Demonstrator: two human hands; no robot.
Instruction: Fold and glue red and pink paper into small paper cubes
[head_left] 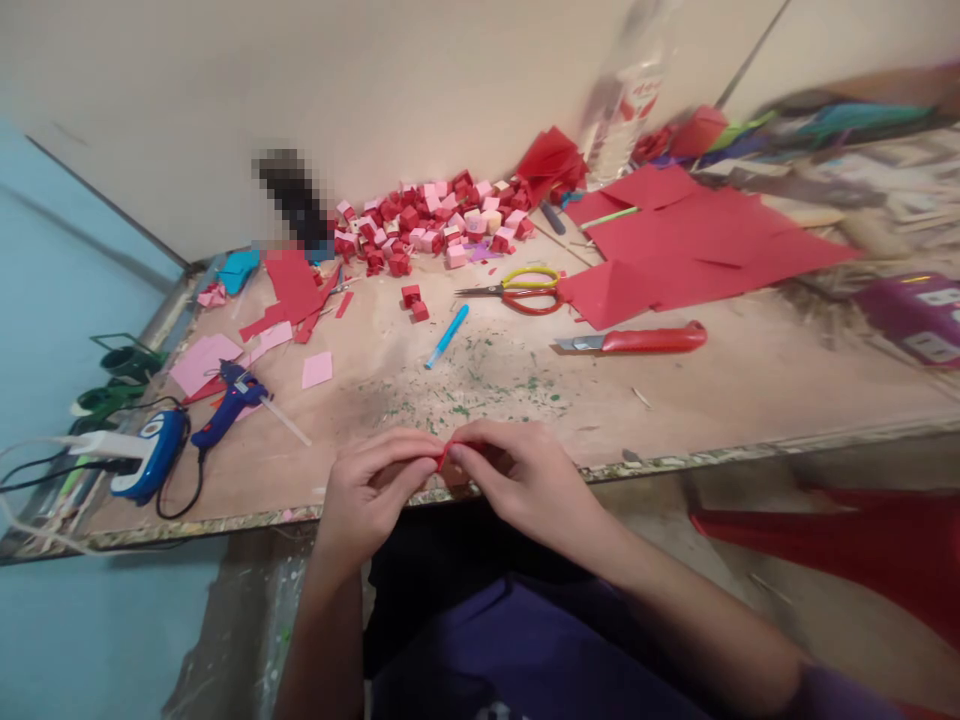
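Note:
At the table's front edge, my left hand (379,480) and my right hand (525,475) meet fingertip to fingertip. Both pinch a small piece of red paper (443,458) between thumbs and fingers. Much of that paper is hidden, so its exact shape is unclear. Green crumbs lie on the table just beyond my hands. Past them are a light-blue pen (447,336) and two small red paper cubes (414,302). Scissors (517,290) with a yellow and an orange handle lie farther back, and a red utility knife (634,338) is to the right, its blade pointing left.
A heap of red and pink paper cubes (427,225) sits against the wall. Large red sheets (697,240) and a plastic bottle (626,110) are at the back right. At left are a blue glue gun (229,400), a power strip (154,455) with cords, and pink paper squares (206,362).

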